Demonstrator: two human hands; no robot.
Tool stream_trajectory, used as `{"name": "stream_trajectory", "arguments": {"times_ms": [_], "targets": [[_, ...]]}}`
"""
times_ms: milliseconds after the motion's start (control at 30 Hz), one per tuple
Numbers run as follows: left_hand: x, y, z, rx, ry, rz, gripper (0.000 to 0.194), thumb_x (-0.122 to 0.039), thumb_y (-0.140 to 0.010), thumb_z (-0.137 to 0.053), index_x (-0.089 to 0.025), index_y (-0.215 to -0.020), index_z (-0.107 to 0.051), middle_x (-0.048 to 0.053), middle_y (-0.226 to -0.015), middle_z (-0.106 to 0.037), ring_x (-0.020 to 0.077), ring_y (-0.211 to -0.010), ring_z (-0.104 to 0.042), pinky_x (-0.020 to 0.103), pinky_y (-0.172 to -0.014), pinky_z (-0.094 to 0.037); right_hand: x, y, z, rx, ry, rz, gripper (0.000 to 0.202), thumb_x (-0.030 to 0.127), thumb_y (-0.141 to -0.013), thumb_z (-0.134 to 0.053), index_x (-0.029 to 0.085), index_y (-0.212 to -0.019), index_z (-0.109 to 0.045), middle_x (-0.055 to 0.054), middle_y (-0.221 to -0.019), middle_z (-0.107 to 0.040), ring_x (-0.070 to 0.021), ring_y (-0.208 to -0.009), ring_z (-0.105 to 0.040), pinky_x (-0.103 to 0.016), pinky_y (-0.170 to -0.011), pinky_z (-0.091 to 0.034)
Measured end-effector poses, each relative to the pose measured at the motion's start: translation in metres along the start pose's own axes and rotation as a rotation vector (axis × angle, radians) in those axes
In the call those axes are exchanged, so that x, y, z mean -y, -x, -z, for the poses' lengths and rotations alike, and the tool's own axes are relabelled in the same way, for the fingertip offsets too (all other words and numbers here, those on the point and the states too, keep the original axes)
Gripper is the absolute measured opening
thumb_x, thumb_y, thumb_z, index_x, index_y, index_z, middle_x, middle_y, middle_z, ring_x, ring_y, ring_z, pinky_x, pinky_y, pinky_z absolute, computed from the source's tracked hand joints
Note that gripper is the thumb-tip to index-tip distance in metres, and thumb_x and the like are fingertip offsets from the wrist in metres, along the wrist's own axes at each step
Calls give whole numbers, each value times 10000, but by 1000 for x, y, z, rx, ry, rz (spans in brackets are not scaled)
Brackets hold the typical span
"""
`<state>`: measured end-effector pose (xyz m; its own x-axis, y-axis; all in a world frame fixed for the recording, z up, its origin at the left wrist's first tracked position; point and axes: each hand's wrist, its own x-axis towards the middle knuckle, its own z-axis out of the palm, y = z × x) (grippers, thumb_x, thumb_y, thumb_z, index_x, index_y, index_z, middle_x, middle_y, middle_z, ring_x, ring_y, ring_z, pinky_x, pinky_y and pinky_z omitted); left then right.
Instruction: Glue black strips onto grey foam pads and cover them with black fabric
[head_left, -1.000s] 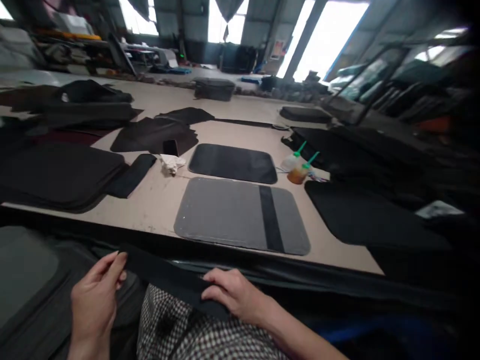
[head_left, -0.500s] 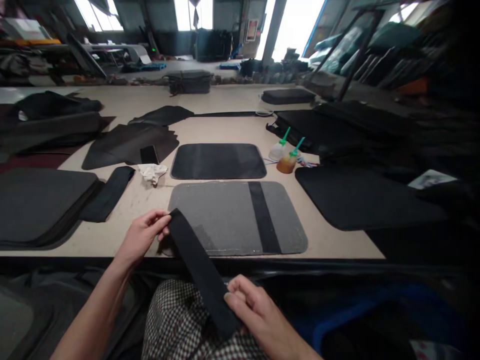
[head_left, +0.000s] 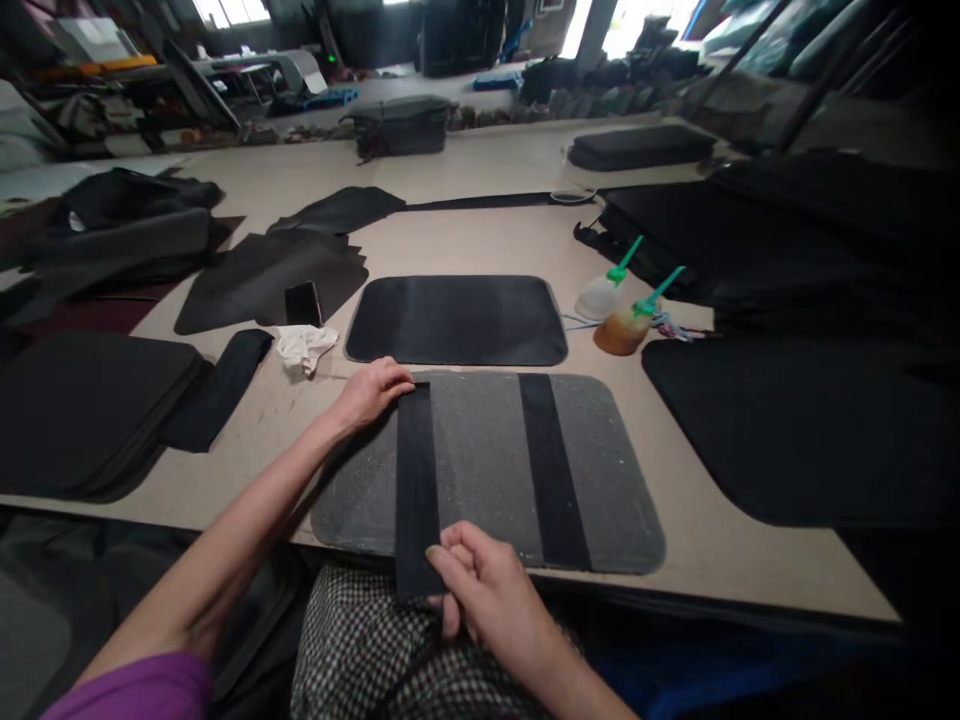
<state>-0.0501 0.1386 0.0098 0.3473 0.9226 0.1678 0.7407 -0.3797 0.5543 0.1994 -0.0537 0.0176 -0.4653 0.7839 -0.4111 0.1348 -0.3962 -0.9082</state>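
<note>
A black fabric strip [head_left: 416, 470] runs lengthwise from the far edge of a grey rounded panel [head_left: 480, 460] to past its near edge. My left hand [head_left: 375, 390] pinches the strip's far end at the panel's far edge. Lower down, my right hand [head_left: 484, 580] grips the near end between thumb and fingers, over the table's front edge. A second black strip [head_left: 555, 470] lies flat across the panel's right part. Just behind is a black rounded panel [head_left: 457, 320].
Two squeeze bottles with green nozzles, one clear [head_left: 598, 297] and one amber [head_left: 622, 332], stand at right. Crumpled white tissue [head_left: 305, 345] and a phone [head_left: 302, 303] lie at left. Stacked dark panels [head_left: 82, 410], a folded strip [head_left: 221, 390] and another dark panel [head_left: 765, 430] flank the work.
Both hands have brought the strip forward over the grey panel. It has swung from slanting to nearly straight, its far end now at the panel's far edge. The view has tilted down.
</note>
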Motion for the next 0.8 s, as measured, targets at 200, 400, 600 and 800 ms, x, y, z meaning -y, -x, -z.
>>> {"name": "stream_trajectory", "arguments": {"times_ms": [200, 400, 600, 800], "targets": [[19, -20, -9, 8, -95, -40, 209, -330, -984, -599, -174, -965, -737, 60, -939, -642, 186, -932, -574, 301, -861, -427, 6, -21, -2, -15, -59, -5, 443, 649, -940, -567, 220, -844, -508, 79, -445, -550, -72, -335, -401, -322, -736, -607], [33, -25, -10, -20, -89, -94, 190, -336, -985, -610, -196, -957, -734, 54, -925, -651, 195, -926, -586, 316, -843, -447, 10, -33, -6, -8, -62, -28, 403, 611, -933, -569, 222, -844, -510, 80, -439, -549, -75, -337, -410, -309, -721, -601], [43, -28, -16, -38, -87, -139, 187, -374, -986, -610, -239, -935, -730, 42, -914, -658, 207, -916, -597, 339, -811, -473, 9, -37, -11, -8, 5, -61, 332, 540, -941, -551, 222, -860, -505, 49, -487, -603, -86, -359, -454, -219, -541, -505], [49, -30, -19, -44, -160, -181, 182, -395, -970, -634, -245, -946, -734, 54, -929, -679, 222, -919, -575, 358, -808, -466, 5, -38, -14, -12, 67, -58, 291, 495, -950, -527, 215, -872, -521, 6, -541, -656, -106, -390, -513, -163, -347, -295]]}}
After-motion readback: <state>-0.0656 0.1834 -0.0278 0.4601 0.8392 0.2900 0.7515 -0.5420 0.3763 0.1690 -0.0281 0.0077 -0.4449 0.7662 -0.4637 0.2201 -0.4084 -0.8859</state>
